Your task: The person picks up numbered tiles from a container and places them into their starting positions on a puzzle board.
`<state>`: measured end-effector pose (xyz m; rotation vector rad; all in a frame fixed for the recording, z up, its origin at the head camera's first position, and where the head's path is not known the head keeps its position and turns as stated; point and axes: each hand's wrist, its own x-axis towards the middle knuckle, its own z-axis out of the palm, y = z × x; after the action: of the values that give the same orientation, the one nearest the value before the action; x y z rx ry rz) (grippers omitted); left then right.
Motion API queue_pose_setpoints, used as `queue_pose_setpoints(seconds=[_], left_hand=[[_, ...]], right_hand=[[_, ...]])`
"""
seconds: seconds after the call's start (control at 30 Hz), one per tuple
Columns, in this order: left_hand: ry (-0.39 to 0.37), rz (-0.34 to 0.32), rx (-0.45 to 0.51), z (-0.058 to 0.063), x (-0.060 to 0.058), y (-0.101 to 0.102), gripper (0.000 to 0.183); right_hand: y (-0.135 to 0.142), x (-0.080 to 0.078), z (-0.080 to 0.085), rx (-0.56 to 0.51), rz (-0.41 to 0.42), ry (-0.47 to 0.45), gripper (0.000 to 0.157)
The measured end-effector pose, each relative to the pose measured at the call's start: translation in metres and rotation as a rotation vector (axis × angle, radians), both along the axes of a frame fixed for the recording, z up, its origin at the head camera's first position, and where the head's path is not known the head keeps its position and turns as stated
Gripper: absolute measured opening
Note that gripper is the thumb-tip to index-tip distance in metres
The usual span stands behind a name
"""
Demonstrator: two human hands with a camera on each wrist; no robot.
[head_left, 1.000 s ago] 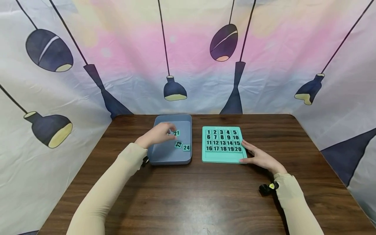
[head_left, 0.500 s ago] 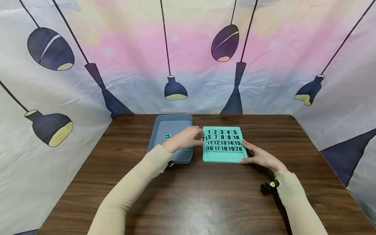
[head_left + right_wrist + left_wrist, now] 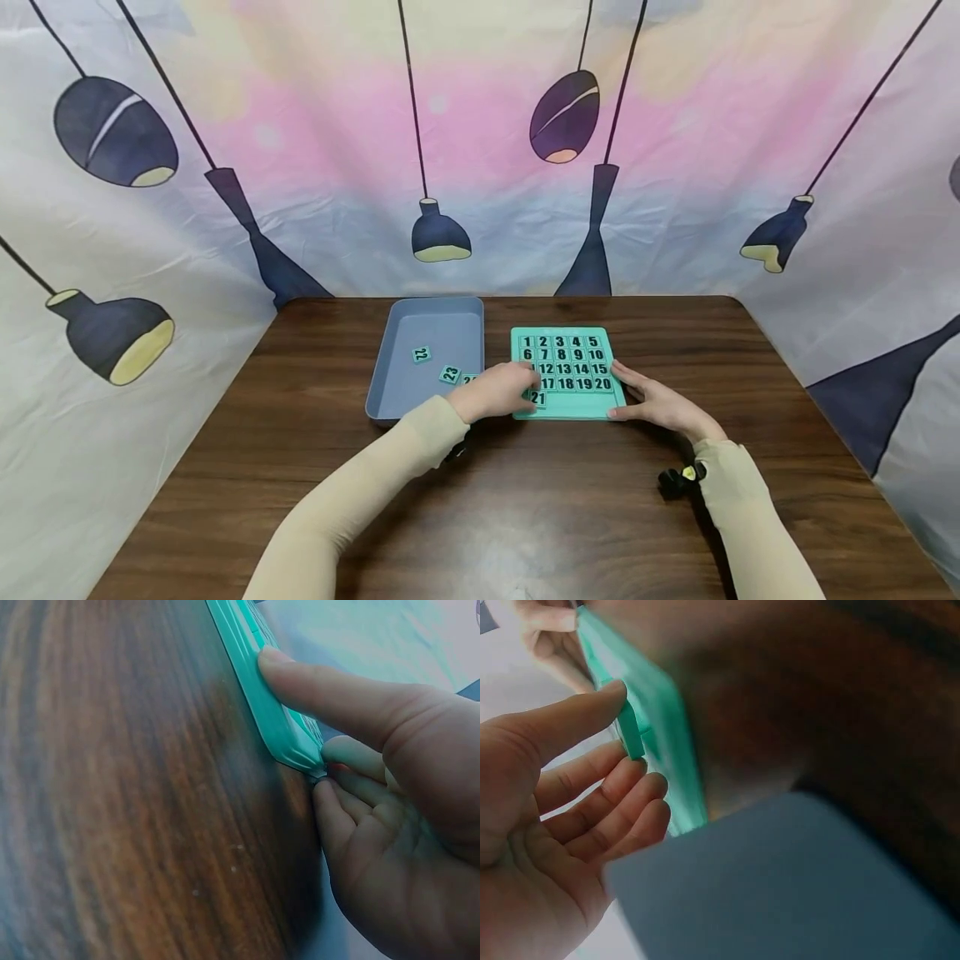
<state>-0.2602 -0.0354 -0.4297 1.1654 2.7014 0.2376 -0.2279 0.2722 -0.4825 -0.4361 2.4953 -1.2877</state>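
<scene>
My left hand [image 3: 495,392] pinches a turquoise number tile marked 21 [image 3: 537,399] between thumb and fingers. In the left wrist view the tile [image 3: 631,731] stands edge-on, tilted over the recess of the number board. That turquoise board [image 3: 577,406] lies on the table with rows of tiles 1 to 20 in it; my left fingers hide some at its left side. At its near right corner my right hand [image 3: 667,407] grips the board, thumb on the front rim [image 3: 259,712] and fingers against the side.
Left of the board stands a shallow blue-grey tray [image 3: 382,392]. It holds loose tiles: 22 [image 3: 422,354], 23 [image 3: 450,374] and one partly covered by my left hand [image 3: 547,780]. A brown wooden table [image 3: 570,500] carries everything, with a printed cloth [image 3: 337,167] behind.
My left hand has picked tile 21 out of the tray and carried it right, to the board's lower left recess. The right hand stays on the board's right edge.
</scene>
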Motion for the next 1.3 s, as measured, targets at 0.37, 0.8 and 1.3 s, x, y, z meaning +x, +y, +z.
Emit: queue_pose_setpoints(seconds=[0.37, 0.8, 1.3], left_hand=[[-0.021, 0.023, 0.037, -0.007, -0.006, -0.008, 0.034], [-0.034, 0.021, 0.057, -0.006, -0.008, -0.016, 0.034], [0.027, 0.013, 0.070, -0.014, -0.006, -0.017, 0.024]], right_hand=[[0.000, -0.001, 0.002, 0.042, -0.023, -0.009, 0.103], [0.000, -0.003, 0.000, -0.011, -0.020, -0.017, 0.102], [-0.002, 0.002, 0.000, -0.019, -0.014, -0.025, 0.101]])
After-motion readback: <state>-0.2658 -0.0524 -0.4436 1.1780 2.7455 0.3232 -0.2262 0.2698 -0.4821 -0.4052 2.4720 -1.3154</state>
